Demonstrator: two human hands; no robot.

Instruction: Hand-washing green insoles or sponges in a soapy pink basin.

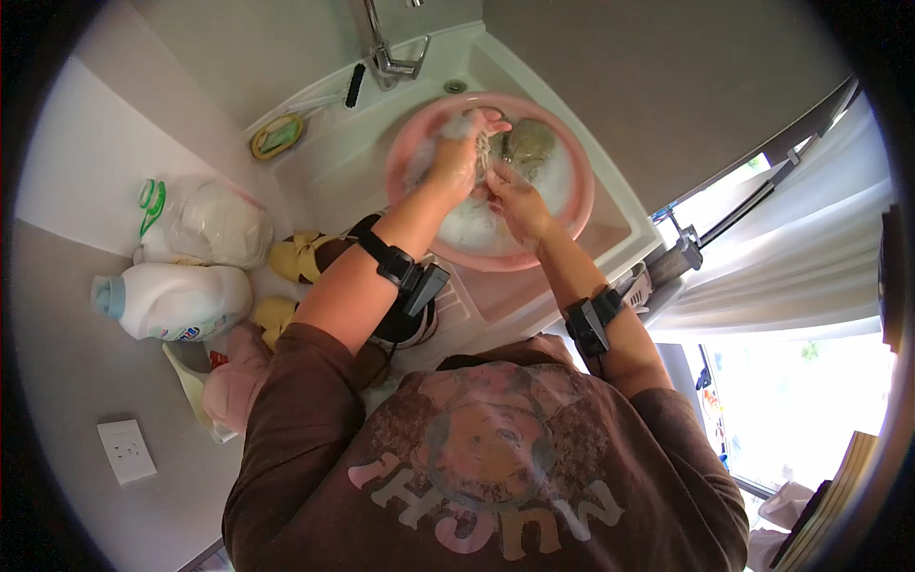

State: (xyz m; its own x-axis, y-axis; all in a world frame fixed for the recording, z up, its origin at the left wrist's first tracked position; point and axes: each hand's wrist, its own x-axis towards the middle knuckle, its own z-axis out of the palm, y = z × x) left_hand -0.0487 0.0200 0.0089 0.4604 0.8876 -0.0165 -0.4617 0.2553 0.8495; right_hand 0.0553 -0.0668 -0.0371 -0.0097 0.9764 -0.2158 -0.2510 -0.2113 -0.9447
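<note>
A bunch of pale cords [484, 148], which look like shoelaces, is held wet over a pink basin [587, 196]. My left hand [461, 154] grips the bunch from the left, with suds on the fingers. Just below and to the right, my right hand [518, 204] pinches the lower end; its fingertips are blurred. White suds [468, 225] cover much of the water. Beside the cords, toward the basin's far right side, lies a soaked grey-beige item [531, 143], perhaps a shoe, partly under water.
The basin sits in a white sink [329, 175] below a chrome faucet [389, 64]. A black-bristled brush [354, 86] and a soap dish [277, 137] rest along its ledge. At left are a detergent bottle [186, 300], a clear plastic jug [218, 222] and yellow-bowed shoes [294, 257].
</note>
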